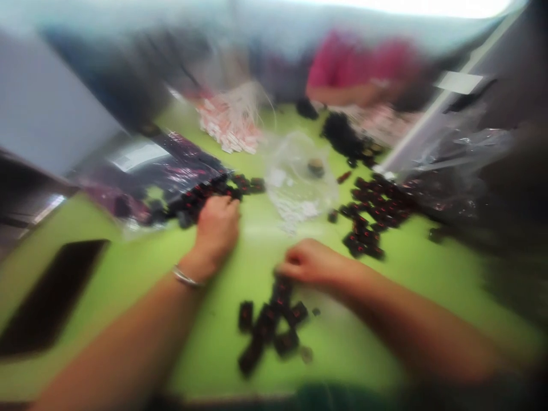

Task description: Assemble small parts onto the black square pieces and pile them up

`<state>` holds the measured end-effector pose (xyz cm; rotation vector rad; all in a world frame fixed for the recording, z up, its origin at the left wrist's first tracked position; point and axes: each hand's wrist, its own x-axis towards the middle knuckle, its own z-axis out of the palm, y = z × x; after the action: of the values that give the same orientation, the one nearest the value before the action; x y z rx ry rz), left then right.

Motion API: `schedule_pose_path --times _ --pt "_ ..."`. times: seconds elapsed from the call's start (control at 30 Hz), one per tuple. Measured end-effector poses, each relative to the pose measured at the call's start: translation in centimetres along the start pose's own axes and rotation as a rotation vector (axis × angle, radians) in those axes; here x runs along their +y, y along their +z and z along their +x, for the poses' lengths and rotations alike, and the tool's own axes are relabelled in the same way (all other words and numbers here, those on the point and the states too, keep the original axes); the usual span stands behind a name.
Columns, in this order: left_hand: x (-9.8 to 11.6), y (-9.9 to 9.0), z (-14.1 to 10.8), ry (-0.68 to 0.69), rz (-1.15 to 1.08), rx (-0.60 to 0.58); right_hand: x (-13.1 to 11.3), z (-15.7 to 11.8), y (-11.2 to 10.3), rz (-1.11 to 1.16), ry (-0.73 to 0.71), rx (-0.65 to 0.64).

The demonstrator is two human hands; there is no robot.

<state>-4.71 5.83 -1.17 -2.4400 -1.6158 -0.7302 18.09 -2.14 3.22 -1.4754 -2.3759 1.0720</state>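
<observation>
My left hand, with a silvery bracelet at the wrist, is curled at the edge of a pile of small black parts with red marks; its fingertips are hidden. My right hand is closed, finger and thumb together, at the top of a near cluster of black parts; whatever it grips is too blurred to name. Between and beyond the hands lies a clear plastic bag with small white pieces. A further pile of black parts lies to the right.
A dark flat object lies at left on the green table. Plastic packaging stands behind the left pile, more at right. White-and-pink pieces lie at the back. A person in pink sits opposite.
</observation>
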Motion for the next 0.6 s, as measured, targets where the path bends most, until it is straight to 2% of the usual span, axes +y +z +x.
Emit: schedule_pose_path --times 0.07,0.1,0.17,0.23,0.3,0.4,0.5,0.6 --pt "-0.2 0.5 -0.3 0.018 0.059 -0.038 0.3 -0.2 -0.7 -0.055 -0.016 -0.043" --pt "-0.3 0.6 -0.4 0.024 0.068 -0.045 0.7 -0.2 -1.2 -0.099 -0.008 -0.008" --pt "-0.4 0.7 -0.5 0.036 0.065 -0.047 1.7 0.1 -2.1 -0.195 0.056 0.093" --pt "-0.5 0.7 -0.4 0.053 0.027 -0.039 2.9 0.5 -2.7 -0.252 0.154 0.264" --pt "-0.3 0.5 -0.3 0.073 -0.066 -0.024 3.9 1.0 -2.9 -0.244 0.16 0.36" --pt "0.9 0.2 -0.4 0.044 -0.311 0.017 4.5 1.5 -2.2 -0.201 0.057 0.364" --pt "2.8 -0.3 -0.7 -0.103 -0.692 0.016 4.6 1.7 -1.2 -0.227 0.007 0.365" --pt "4.7 -0.9 -0.8 -0.414 -1.157 -0.099 4.2 1.8 -0.3 -0.298 0.031 0.371"
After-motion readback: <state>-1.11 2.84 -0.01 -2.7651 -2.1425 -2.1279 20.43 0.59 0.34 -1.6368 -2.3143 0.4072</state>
